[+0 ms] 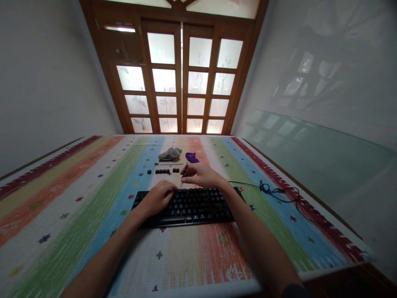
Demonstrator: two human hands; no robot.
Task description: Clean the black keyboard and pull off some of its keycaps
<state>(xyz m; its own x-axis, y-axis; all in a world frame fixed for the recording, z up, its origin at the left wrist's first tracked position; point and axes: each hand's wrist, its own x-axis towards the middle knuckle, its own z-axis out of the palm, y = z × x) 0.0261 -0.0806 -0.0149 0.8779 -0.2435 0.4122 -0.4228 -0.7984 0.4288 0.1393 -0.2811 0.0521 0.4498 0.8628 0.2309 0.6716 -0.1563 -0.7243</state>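
Observation:
A black keyboard (192, 207) lies lengthwise before me on the striped cloth. My left hand (159, 196) rests on its left half, fingers lying over the upper rows with the tips near the back edge. Above the top row, my right hand (201, 175) pinches a keycap puller (185, 169) with a dark handle; its thin wires point down to the keyboard beside my left fingertips. Whether the wires grip a key is too small to tell. Behind the keyboard, several loose black keycaps (162, 171) sit in a row.
A thin dark-ended stick (169, 164) lies behind the keycaps. Farther back are a crumpled grey cloth (170, 154) and a purple cloth (192, 157). The keyboard's black cable (279, 191) runs right in a loose tangle. A glass sheet (310, 153) leans against the right wall.

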